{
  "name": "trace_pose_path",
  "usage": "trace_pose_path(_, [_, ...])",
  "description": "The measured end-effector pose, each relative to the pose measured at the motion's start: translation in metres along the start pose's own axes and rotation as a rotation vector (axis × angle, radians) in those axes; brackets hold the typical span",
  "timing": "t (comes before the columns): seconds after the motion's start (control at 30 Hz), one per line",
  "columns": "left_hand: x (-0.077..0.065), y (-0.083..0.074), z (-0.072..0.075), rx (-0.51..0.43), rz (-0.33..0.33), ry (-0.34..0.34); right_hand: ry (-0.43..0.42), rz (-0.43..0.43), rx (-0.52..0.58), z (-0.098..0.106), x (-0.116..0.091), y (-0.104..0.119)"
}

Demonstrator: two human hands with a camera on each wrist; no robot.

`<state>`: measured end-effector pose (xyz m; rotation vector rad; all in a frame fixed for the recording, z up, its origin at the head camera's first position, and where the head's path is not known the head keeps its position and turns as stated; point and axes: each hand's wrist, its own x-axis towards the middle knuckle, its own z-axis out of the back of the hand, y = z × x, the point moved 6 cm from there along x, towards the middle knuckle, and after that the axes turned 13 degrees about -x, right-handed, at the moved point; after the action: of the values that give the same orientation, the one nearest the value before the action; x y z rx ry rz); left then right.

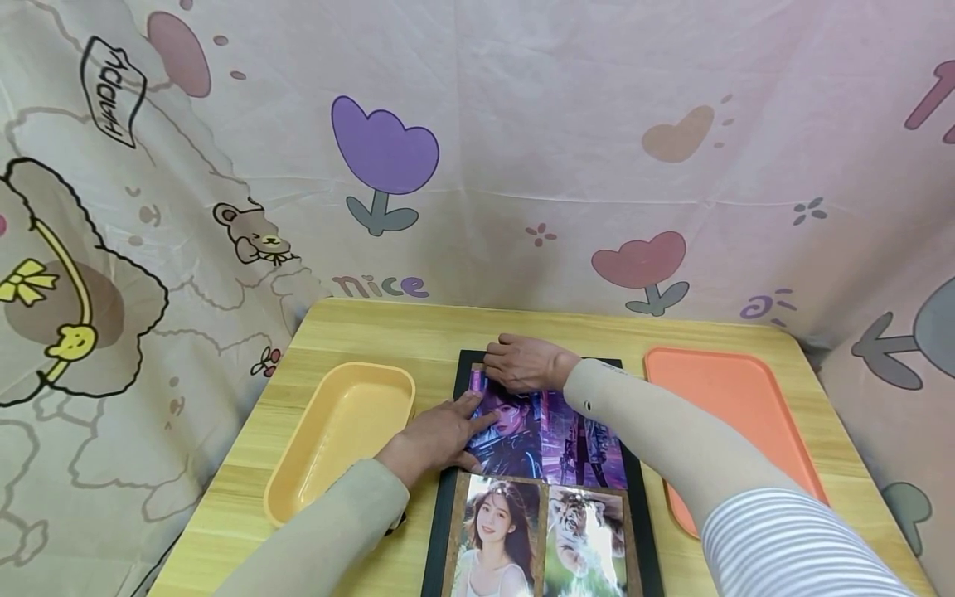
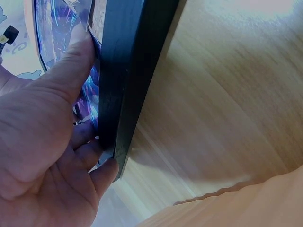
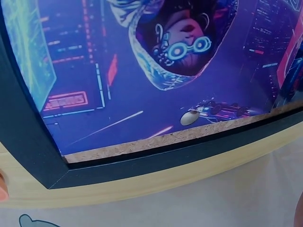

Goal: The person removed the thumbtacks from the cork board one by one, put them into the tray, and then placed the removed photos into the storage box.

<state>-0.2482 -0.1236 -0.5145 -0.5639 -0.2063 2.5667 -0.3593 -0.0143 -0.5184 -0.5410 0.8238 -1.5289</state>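
Note:
A black-framed cork board (image 1: 438, 539) lies on the table with several photos on it. My left hand (image 1: 436, 439) is spread at the board's left side, its fingers resting on the purple upper-left photo (image 1: 507, 448). In the left wrist view, the thumb (image 2: 78, 59) lies on the photos while other fingers touch the black frame (image 2: 124, 71). My right hand (image 1: 525, 363) bends over that photo's top edge; what its fingertips touch is hidden. A white pin head (image 3: 189, 117) shows near the edge of the purple upper-right photo (image 3: 123, 113) in the right wrist view.
A yellow tray (image 1: 343, 431) stands left of the board, partly behind the left forearm. An orange tray (image 1: 734, 406) lies to the right, overlapped by the right arm. Below are a portrait photo (image 1: 494, 539) and an animal photo (image 1: 585, 543). A printed curtain (image 1: 507, 149) hangs behind the table.

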Motion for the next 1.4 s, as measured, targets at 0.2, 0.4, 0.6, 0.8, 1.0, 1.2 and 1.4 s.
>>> trace_pose_path(0.2, [-0.0001, 0.0000, 0.0008, 0.001, 0.002, -0.001, -0.013, -0.004, -0.003, 0.0019, 0.0002, -0.0005])
trace_pose_path(0.4, [-0.0008, -0.0002, 0.0020, 0.000, -0.001, -0.002, -0.018, -0.008, -0.004, 0.0040, -0.0001, -0.0012])
trace_pose_path(0.6, [-0.0008, -0.0001, 0.0021, -0.015, 0.002, 0.002, -0.011, -0.013, -0.003, 0.0060, 0.0012, -0.0014])
trace_pose_path(0.8, [-0.0007, -0.0005, 0.0013, -0.011, 0.001, 0.003, 0.005, -0.008, -0.010, 0.0057, 0.0017, -0.0008])
trace_pose_path(1.0, [-0.0004, -0.0003, 0.0004, -0.010, 0.007, 0.010, 0.011, -0.011, -0.007, 0.0060, 0.0011, -0.0009])
trace_pose_path(1.2, [-0.0001, -0.0005, 0.0002, -0.010, 0.002, 0.010, 0.013, -0.013, -0.006, 0.0074, 0.0003, -0.0015])
trace_pose_path(1.4, [-0.0009, -0.0004, 0.0005, -0.011, 0.004, 0.006, 0.007, -0.038, 0.014, 0.0091, -0.0005, -0.0036])
